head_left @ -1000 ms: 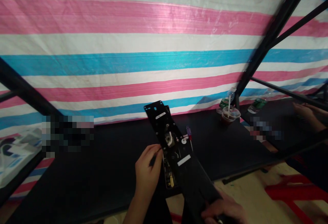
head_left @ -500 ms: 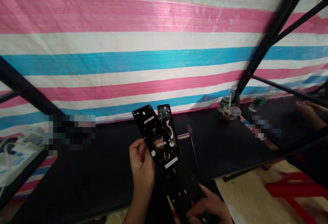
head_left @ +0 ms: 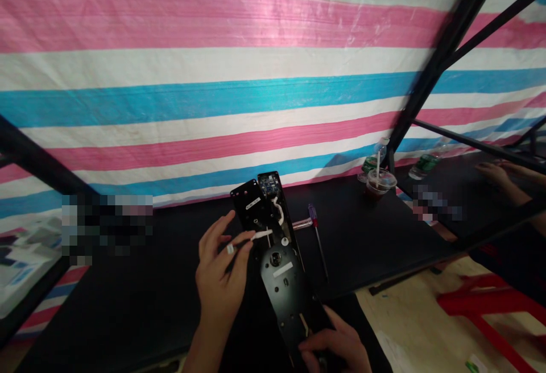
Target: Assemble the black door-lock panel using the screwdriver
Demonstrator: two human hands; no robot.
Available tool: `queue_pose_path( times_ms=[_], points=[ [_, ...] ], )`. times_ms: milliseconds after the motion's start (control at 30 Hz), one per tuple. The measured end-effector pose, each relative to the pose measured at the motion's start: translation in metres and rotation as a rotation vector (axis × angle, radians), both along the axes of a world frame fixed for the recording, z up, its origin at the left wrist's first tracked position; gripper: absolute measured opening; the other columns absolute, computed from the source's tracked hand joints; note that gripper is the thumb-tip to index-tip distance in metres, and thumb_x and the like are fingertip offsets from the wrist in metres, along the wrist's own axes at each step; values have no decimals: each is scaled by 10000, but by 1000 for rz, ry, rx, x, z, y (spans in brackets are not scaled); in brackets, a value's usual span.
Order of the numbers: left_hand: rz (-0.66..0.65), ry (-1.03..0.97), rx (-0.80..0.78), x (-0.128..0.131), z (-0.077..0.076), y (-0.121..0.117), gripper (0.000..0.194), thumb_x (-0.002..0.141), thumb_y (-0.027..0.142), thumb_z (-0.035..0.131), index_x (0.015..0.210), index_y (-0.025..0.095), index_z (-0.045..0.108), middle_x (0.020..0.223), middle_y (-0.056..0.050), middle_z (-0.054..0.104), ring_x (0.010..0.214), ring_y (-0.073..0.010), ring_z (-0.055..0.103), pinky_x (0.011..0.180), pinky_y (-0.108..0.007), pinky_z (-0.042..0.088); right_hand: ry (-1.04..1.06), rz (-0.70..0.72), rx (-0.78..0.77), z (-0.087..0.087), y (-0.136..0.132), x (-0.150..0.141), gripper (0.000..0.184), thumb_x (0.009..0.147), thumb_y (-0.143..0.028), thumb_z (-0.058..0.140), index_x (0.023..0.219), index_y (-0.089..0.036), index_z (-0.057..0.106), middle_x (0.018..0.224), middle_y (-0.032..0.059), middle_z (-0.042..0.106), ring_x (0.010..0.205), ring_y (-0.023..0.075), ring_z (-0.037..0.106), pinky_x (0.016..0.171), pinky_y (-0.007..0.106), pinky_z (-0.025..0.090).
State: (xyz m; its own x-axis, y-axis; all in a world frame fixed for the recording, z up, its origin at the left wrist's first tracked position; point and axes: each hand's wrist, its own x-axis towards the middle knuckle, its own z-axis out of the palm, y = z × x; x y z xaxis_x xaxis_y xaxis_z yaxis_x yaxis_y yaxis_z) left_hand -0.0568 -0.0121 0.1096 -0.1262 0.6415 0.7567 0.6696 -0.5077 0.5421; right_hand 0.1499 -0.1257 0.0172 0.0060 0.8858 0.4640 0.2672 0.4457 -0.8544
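Left hand [head_left: 218, 270] pinches a white cable [head_left: 261, 235] while right hand [head_left: 330, 344] clamps the black lock panel [head_left: 281, 282]

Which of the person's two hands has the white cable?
The left hand: its fingers hold the white cable over the black panel. The right hand is at the panel's lower end, away from the cable.

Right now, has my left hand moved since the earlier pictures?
Yes. Your left hand has shifted leftward, away from the screwdriver lying on the black tabletop, which stays in the same place relative to the drink cup.
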Motion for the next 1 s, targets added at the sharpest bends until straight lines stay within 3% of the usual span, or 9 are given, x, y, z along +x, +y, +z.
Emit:
queue_pose_path(
  times_ms=[100,233,333,467,500,633,800,933,1000],
  points=[
    [-12,-191,-40,9,13,2,173,963,223,574,989,197,743,1215,-85,704,1058,-203,690,935,-358,556,-81,-22,68,-6,10,-1,127,770,-141,672,758,-229,764,791,45,709,607,152,660,547,219,511],
    [-294,-229,-122,26,6,-15,198,985,178,497,981,197,695,1086,-74,753,1047,-192,716,933,-326,575,-42,-110,61,-2,41,-7,155,791,-134,630,759,-226,751,746,31,673,643,157,655,551,216,503],
    [-401,-217,-148,37,-23,-41,242,968,141,504,1093,224,693,1213,-90,732,1165,-216,684,1013,-364,555,-7,-126,19,0,71,-12,155,798,-131,622,767,-219,746,778,35,669,675,159,656,571,220,504],
    [-567,-252,-312,40,-80,-65,392,995,244,471,1361,243,609,1455,-122,592,1359,-268,553,1119,-430,483,3,-90,25,-13,99,-15,132,793,-152,639,850,-210,744,829,39,677,711,173,667,629,249,538],
    [-530,-354,-360,39,-94,-63,416,1004,303,460,1399,244,576,1511,-121,535,1402,-279,503,1146,-448,451,-10,-97,33,-18,102,-15,176,799,-160,644,933,-210,746,867,47,689,731,180,672,660,266,554],
    [-88,-790,-617,43,-131,-27,524,984,459,501,1461,244,468,1578,-126,445,1461,-280,419,1202,-465,357,-115,-164,74,-41,98,-21,553,855,-180,616,1404,-218,568,1052,97,697,909,231,686,819,371,587],
    [-215,-694,-683,65,-133,9,582,966,442,532,1496,233,413,1562,-127,466,1467,-265,411,1221,-428,314,-264,-273,171,-62,90,-27,645,885,-163,591,1507,-268,462,1433,155,540,1338,336,520,1050,550,495],
    [-198,-723,-654,72,-130,6,563,988,441,488,1504,234,402,1603,-111,405,1502,-241,349,1238,-392,277,-273,-202,132,-66,91,-25,660,899,-114,569,1525,-277,434,1659,135,248,1462,341,390,1090,508,482],
    [-199,-765,-673,71,-129,6,541,998,432,471,1497,231,408,1573,-118,446,1472,-241,404,1222,-399,314,-285,-155,118,-67,92,-24,680,902,-99,559,1541,-276,407,1668,132,230,1478,335,363,1116,505,458]
  ],
)
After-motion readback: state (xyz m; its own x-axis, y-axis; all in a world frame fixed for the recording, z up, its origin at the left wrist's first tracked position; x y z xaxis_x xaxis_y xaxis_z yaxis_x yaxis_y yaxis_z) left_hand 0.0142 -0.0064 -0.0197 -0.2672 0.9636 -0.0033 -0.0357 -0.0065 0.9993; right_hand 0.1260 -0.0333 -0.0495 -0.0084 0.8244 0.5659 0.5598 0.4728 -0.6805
